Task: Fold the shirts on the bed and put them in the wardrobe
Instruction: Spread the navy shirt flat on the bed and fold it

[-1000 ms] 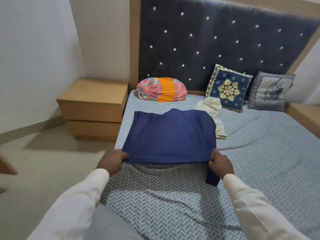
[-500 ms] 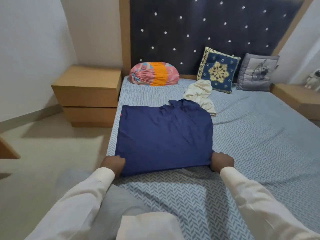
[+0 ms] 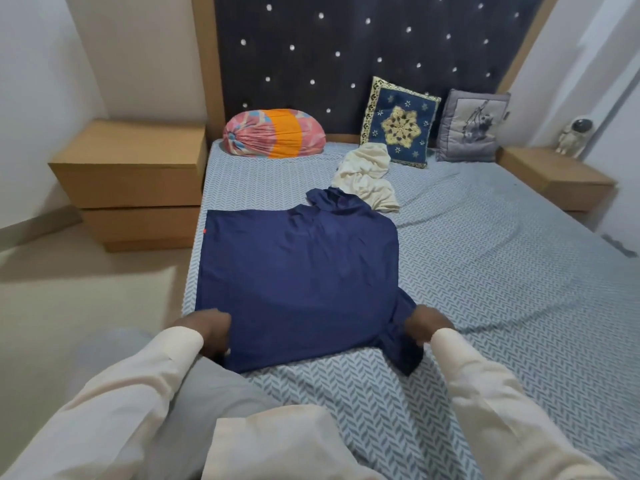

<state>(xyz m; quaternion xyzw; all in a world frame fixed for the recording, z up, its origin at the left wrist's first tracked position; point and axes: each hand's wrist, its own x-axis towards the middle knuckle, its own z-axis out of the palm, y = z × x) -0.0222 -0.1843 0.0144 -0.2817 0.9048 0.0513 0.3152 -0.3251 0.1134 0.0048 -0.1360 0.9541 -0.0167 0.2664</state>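
A navy blue shirt (image 3: 298, 278) lies spread flat on the left part of the bed (image 3: 485, 271), its collar toward the headboard. My left hand (image 3: 206, 329) grips its near left corner. My right hand (image 3: 427, 323) grips the near right edge, where a sleeve hangs out below the fabric. A crumpled cream shirt (image 3: 367, 176) lies just beyond the navy collar. No wardrobe is in view.
A pink and orange bolster (image 3: 273, 133), a blue patterned cushion (image 3: 400, 123) and a grey cushion (image 3: 472, 126) line the headboard. Wooden bedside cabinets (image 3: 131, 178) stand on both sides, the right one (image 3: 554, 176) carrying an astronaut figure (image 3: 575, 135). Beige floor lies left.
The navy shirt has been lowered from held-up to lying flat on the bed and drawn toward me. Both hands have kept hold of its near edge, and a sleeve now shows by the right hand.
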